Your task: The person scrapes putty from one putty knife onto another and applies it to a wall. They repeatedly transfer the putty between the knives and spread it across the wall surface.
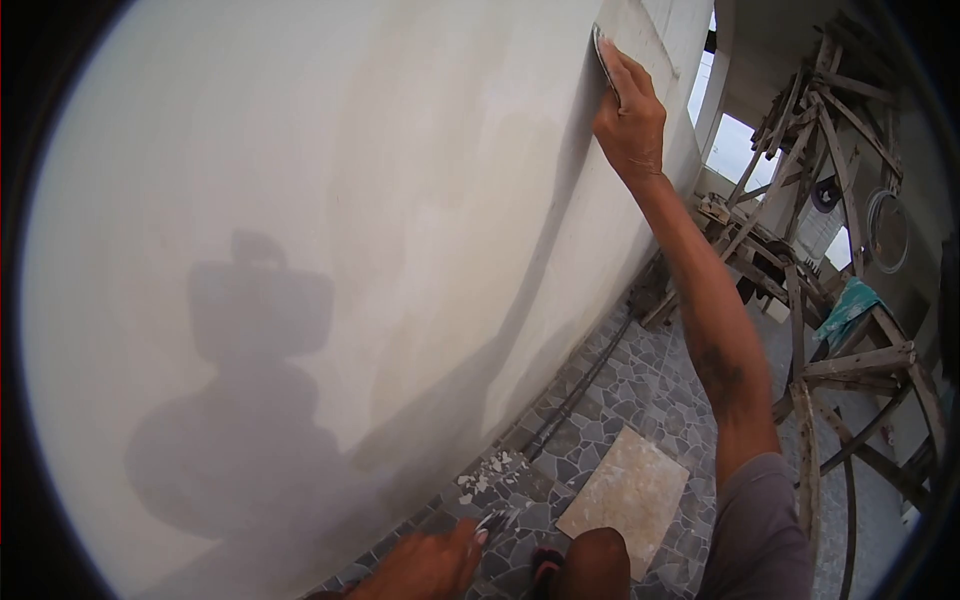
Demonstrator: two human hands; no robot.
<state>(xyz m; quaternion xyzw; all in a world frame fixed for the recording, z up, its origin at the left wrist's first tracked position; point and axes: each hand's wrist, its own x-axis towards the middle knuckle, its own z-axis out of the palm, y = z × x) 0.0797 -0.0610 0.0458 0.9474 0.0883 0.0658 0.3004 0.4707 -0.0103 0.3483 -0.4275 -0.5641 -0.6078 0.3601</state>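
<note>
Smooth off-white wall (pixel 430 190) with patchy, cloudy coating. Right hand (pixel 632 118) grips a thin, flat blade (pixel 604 64) against it; left hand (pixel 425 563) clasps a metallic-looking tool (pixel 491 522), partly hidden.

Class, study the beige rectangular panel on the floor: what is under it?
Grey stone-patterned floor shows around the panel and probably continues beneath, but whatever lies directly under is covered and cannot be seen. A knee also hides part of the panel's near edge.
</note>
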